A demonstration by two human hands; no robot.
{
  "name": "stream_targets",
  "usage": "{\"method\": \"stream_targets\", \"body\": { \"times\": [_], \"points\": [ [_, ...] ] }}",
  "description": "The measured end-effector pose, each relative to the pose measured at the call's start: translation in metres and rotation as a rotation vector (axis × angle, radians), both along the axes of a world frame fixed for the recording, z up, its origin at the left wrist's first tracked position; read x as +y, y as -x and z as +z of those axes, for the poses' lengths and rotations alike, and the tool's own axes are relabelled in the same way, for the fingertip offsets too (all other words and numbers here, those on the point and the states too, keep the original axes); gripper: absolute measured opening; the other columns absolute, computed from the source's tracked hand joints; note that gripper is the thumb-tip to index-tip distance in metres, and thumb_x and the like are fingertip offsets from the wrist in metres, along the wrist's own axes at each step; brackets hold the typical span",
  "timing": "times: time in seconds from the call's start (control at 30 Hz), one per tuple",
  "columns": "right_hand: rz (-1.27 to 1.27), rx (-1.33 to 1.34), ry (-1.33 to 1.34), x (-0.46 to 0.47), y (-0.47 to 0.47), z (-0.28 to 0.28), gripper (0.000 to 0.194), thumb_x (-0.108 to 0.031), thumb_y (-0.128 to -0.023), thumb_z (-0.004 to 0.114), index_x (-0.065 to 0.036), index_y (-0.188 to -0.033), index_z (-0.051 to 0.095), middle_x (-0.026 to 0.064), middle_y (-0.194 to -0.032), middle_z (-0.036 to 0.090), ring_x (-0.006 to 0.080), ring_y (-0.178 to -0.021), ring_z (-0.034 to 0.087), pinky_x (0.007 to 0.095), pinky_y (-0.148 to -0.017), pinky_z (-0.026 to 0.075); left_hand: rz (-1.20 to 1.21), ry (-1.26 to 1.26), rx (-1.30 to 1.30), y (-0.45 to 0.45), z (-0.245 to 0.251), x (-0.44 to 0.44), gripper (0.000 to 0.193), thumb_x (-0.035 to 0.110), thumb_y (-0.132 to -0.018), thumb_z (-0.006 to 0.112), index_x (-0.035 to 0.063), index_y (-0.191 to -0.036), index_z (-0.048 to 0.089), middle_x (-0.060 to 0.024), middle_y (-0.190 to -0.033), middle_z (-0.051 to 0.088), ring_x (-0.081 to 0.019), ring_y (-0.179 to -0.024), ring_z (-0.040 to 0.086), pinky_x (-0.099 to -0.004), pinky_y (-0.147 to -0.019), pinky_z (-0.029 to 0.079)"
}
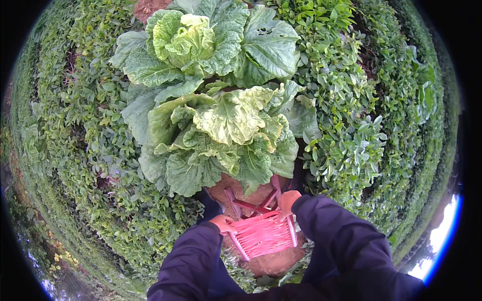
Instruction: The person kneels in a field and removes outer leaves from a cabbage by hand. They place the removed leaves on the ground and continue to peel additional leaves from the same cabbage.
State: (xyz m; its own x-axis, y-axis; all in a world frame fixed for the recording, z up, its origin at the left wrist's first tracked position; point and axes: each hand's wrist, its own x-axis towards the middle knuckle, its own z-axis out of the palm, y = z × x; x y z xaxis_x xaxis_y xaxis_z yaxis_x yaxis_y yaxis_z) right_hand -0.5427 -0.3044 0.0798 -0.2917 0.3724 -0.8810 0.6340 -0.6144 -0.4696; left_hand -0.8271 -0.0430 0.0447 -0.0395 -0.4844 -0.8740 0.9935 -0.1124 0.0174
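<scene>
Both my hands grip a small pink folding stool [263,233] with a seat of woven strands, low in the view between my legs. My left hand [223,224] is closed around the left edge of its frame. On the right edge, near the top corner of the seat, my right hand [288,203] holds on. The crossed legs of the stool point away from me over brown soil. Just beyond them a large leafy cabbage [233,116] spreads pale, crinkled leaves. Behind it grows a second cabbage [188,45] with a yellow-green heart; one of its outer leaves has holes.
Dense rows of low leafy shrubs [101,139] run along the left side, and more shrubs [339,113] stand close on the right. Bare soil [275,263] shows beneath the stool. My dark-trousered legs are on both sides of it.
</scene>
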Motion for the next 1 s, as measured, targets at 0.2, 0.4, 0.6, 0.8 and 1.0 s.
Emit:
{"method": "stream_targets", "body": {
  "times": [0.2, 0.4, 0.6, 0.8, 1.0],
  "points": [
    [0.179, 0.237, 0.195, -0.04, 0.055, -0.051, 0.068, -0.055, -0.068, 0.098, -0.005, -0.112, 0.086, 0.0162, -0.111, 0.083, 0.0335, -0.108, 0.079, 0.0483, -0.089, 0.061, -0.038, -0.041, -0.023, 0.045, 0.009, -0.047, 0.052, 0.022, -0.078, 0.097, 0.0018, -0.124, 0.08, -0.0086, -0.098, 0.081, -0.0168, -0.082, 0.077, -0.0308, -0.071, 0.065],
    [0.196, 0.362, 0.24, -0.127, 0.155, -0.085, 0.07, -0.053, -0.066, 0.099, -0.003, -0.114, 0.085, 0.0214, -0.116, 0.081, 0.0356, -0.115, 0.077, 0.0479, -0.096, 0.059, -0.137, 0.064, -0.157, 0.095, 0.001, -0.098, 0.041, 0.024, -0.077, 0.096, 0.0037, -0.111, 0.084, -0.0108, -0.092, 0.081, -0.0183, -0.08, 0.077, -0.0345, -0.072, 0.063],
    [0.377, 0.385, 0.18, -0.164, 0.189, -0.09, 0.068, -0.059, -0.073, 0.092, -0.005, -0.114, 0.086, 0.0196, -0.115, 0.081, 0.0373, -0.116, 0.076, 0.0497, -0.098, 0.058, -0.108, 0.14, -0.025, 0.126, -0.01, -0.139, 0.04, 0.022, -0.082, 0.096, 0.0043, -0.116, 0.083, -0.0057, -0.092, 0.077, -0.017, -0.075, 0.072, -0.0309, -0.066, 0.062],
    [0.551, 0.466, 0.116, -0.143, 0.222, -0.102, 0.066, -0.059, -0.078, 0.088, -0.005, -0.115, 0.084, 0.0202, -0.113, 0.081, 0.0386, -0.114, 0.075, 0.0489, -0.098, 0.057, -0.364, 0.276, -0.338, 0.151, -0.017, -0.137, 0.045, 0.025, -0.078, 0.093, 0.0117, -0.119, 0.085, -0.0105, -0.096, 0.083, -0.0232, -0.081, 0.077, -0.04, -0.077, 0.062],
    [0.472, 0.011, -0.192, -0.049, 0.173, -0.112, 0.048, -0.049, -0.085, 0.083, -0.006, -0.107, 0.084, 0.0208, -0.105, 0.08, 0.0383, -0.104, 0.075, 0.05, -0.093, 0.058, -0.466, 0.206, -0.442, 0.113, -0.081, -0.109, 0.04, 0.029, -0.08, 0.09, 0.0111, -0.115, 0.086, -0.0128, -0.098, 0.083, -0.0261, -0.083, 0.078, -0.0429, -0.08, 0.062]
  ]
}}
